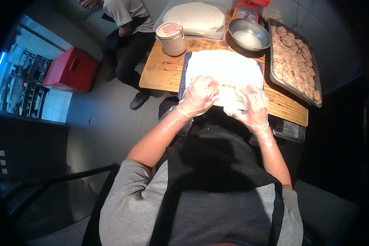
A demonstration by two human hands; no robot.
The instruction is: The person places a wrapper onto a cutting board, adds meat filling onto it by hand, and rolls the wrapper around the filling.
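Both of my hands wear clear plastic gloves and meet the near part of a white wrapper sheet point(224, 66), bright with glare. It lies on a dark blue mat or board point(183, 73). My left hand point(202, 93) curls over the sheet's left side, its fingertips hidden. At the right, my right hand point(252, 104) grips the near edge, thumb low and fingers on top. Between them a folded strip of wrapper point(230, 96) shows, with a thin line of pale filling point(229, 85) just beyond it.
A metal tray of minced meat filling point(295, 64) stands at the right. Behind the mat are a metal bowl point(249, 35), a lidded cup point(172, 40), a plastic box of stacked wrappers point(193, 17) and an orange scale point(246, 13). A person point(129, 33) sits beyond the wooden table's point(159, 72) left end.
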